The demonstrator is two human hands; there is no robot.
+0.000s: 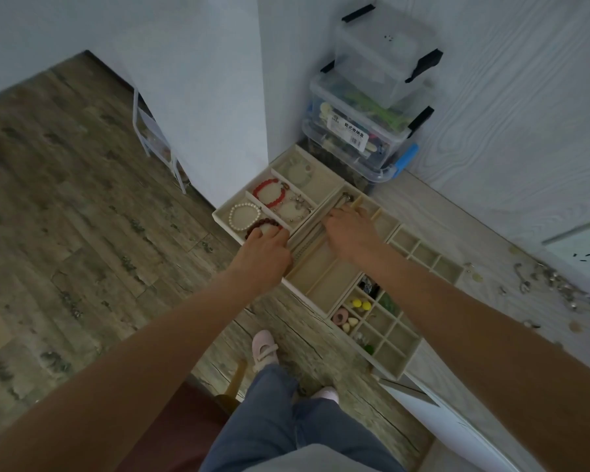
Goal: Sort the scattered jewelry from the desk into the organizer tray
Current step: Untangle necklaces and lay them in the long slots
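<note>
Desk (433, 212) holds organizer tray (324, 267); both hands (264, 255) seemingly inside.

Dim room: wood-plank floor (65, 206), pale walls (191, 80), 3 stacked plastic bins (365, 124) in the corner.

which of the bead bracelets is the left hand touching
The dark brown bead bracelet, at the tray's near edge under the left hand. The white pearl one and the bright red one lie untouched farther back.
</note>
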